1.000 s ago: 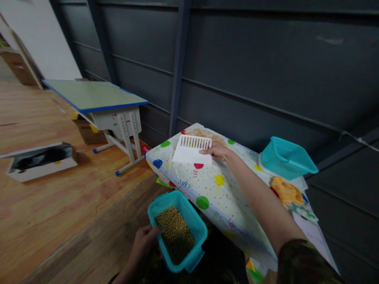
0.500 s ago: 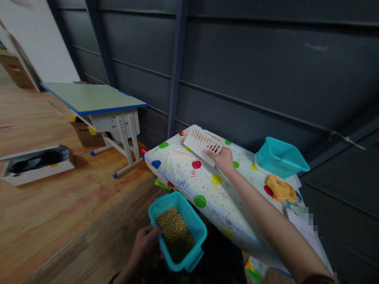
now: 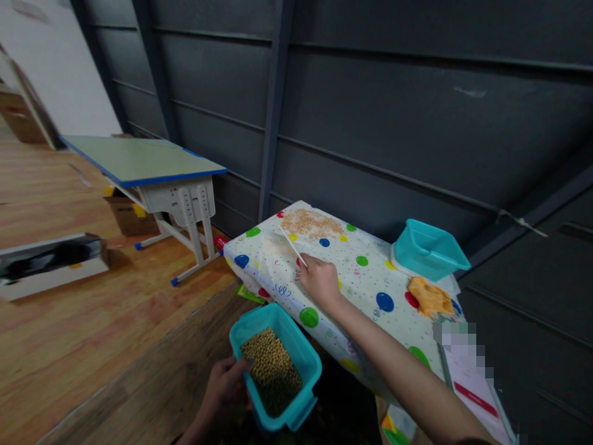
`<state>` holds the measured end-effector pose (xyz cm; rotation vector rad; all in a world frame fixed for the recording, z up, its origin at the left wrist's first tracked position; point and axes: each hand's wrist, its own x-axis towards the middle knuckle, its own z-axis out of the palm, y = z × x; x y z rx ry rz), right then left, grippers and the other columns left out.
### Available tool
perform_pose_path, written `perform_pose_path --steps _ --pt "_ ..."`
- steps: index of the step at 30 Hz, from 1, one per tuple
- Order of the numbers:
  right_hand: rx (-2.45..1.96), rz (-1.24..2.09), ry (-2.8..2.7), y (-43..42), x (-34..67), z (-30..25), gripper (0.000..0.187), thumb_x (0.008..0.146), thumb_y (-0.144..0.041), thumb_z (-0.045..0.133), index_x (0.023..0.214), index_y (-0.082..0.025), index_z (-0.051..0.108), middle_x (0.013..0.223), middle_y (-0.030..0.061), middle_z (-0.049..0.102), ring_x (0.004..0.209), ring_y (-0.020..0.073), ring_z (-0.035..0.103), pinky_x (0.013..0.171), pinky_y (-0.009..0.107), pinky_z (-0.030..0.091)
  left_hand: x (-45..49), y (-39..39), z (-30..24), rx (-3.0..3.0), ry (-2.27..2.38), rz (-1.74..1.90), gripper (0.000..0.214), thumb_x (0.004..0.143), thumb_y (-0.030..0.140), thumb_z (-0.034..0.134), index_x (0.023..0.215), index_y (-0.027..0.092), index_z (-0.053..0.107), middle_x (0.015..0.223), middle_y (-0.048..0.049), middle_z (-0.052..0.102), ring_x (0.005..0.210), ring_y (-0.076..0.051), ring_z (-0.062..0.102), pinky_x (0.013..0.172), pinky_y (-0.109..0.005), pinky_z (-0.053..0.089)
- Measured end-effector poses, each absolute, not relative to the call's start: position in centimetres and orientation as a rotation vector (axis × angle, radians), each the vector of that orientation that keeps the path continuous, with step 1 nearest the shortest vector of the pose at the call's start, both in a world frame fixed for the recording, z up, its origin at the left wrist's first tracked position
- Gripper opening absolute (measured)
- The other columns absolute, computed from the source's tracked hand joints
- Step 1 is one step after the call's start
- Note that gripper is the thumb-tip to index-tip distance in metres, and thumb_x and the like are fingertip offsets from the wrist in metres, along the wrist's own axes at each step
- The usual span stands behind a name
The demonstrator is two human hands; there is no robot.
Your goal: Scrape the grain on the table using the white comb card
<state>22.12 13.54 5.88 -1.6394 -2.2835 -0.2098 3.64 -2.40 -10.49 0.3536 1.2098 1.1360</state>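
Note:
My left hand (image 3: pixel 227 380) grips the left rim of a teal plastic tub (image 3: pixel 307 349), thumb over the edge. Inside lie many round tan beans (image 3: pixel 269 355), probably soybeans; the near end is in shadow. The tub is held below the table's front edge. My right hand (image 3: pixel 320 283) is closed on a white slotted plastic board (image 3: pixel 293 246), now seen edge-on as a thin strip above the tablecloth. Beyond the board, a loose spread of pale beans (image 3: pixel 312 224) covers the table's far corner. Whether the board touches the cloth, I cannot tell.
On the balloon-print tablecloth (image 3: pixel 356 281), a second teal tub (image 3: pixel 430 250) stands at the right, by an orange cloth (image 3: pixel 430 298) and a clipboard (image 3: pixel 472 383). A dark panelled wall (image 3: pixel 370 154) runs behind. A green-topped desk (image 3: pixel 148 157) and an open white box (image 3: pixel 60 266) are left.
My right hand has moved left and nearer with the board, turning it from flat-on to edge-on. The spread of beans behind it is now uncovered. The held tub has barely moved.

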Motion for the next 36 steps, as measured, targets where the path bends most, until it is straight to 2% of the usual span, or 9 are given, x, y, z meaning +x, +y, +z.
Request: perform_pose_path --steps 7,10,13,23,29,32,36 --pt "-1.592 -0.190 -2.307 14.3 19.5 6.2 0.031 0.102 -0.021 0.048 0.118 -0.020 0.075 0.104 0.0089 0.082 0.093 0.0236 0.077 0.075 0.027 0.048 3.4 -2.5 -9.3 0.375 1.238 1.132 0.048 0.045 0.053 0.092 0.048 0.017 0.059 0.033 -0.0009 0.052 0.027 -0.016 0.048 0.028 -0.028 0.041" --pt "-1.601 -0.203 -2.223 14.8 20.3 6.4 0.029 0.103 -0.024 0.049 0.108 -0.019 0.077 0.096 0.0093 0.082 0.089 0.0231 0.077 0.073 0.026 0.046 3.3 -2.5 -9.8 0.406 1.206 1.155 0.042 0.053 0.048 0.089 0.051 0.016 0.061 0.037 -0.0023 0.056 0.029 -0.016 0.050 0.031 -0.027 0.043" --pt "-1.638 -0.251 -2.138 15.2 22.1 6.7 0.030 0.104 -0.025 0.050 0.097 -0.018 0.078 0.089 0.0102 0.081 0.085 0.0222 0.077 0.071 0.025 0.044 3.4 -2.2 -10.5 0.360 1.231 1.150 0.042 0.046 0.047 0.089 0.045 0.018 0.058 0.033 -0.0016 0.051 0.026 -0.017 0.048 0.028 -0.028 0.040" --pt "-1.672 -0.314 -2.289 14.6 23.3 5.7 0.031 0.101 -0.019 0.047 0.113 -0.019 0.076 0.102 0.0084 0.082 0.086 0.0213 0.076 0.071 0.027 0.046 3.8 -2.1 -9.6 0.330 1.220 1.168 0.041 0.041 0.044 0.090 0.045 0.016 0.060 0.032 -0.0032 0.052 0.025 -0.018 0.047 0.025 -0.029 0.040" --pt "-1.616 -0.248 -2.332 15.0 20.2 6.1 0.032 0.102 -0.020 0.047 0.117 -0.020 0.075 0.104 0.0078 0.082 0.091 0.0224 0.077 0.075 0.027 0.047 3.5 -2.2 -10.8 0.344 1.194 1.184 0.044 0.047 0.047 0.091 0.048 0.017 0.060 0.034 -0.0024 0.053 0.026 -0.018 0.050 0.027 -0.028 0.041" --pt "-1.608 -0.196 -2.302 15.3 19.8 6.7 0.031 0.103 -0.022 0.048 0.116 -0.020 0.076 0.103 0.0083 0.082 0.093 0.0224 0.077 0.077 0.026 0.047 3.3 -2.2 -11.2 0.369 1.194 1.191 0.046 0.049 0.049 0.092 0.047 0.017 0.058 0.033 -0.0017 0.052 0.025 -0.017 0.049 0.027 -0.027 0.040" --pt "-1.712 -0.222 -2.165 15.9 21.6 7.5 0.030 0.103 -0.027 0.050 0.106 -0.018 0.079 0.097 0.0111 0.082 0.091 0.0237 0.077 0.074 0.026 0.046 3.3 -2.3 -11.2 0.383 1.181 1.205 0.046 0.050 0.049 0.091 0.048 0.016 0.061 0.033 -0.0019 0.052 0.025 -0.017 0.049 0.027 -0.027 0.040"
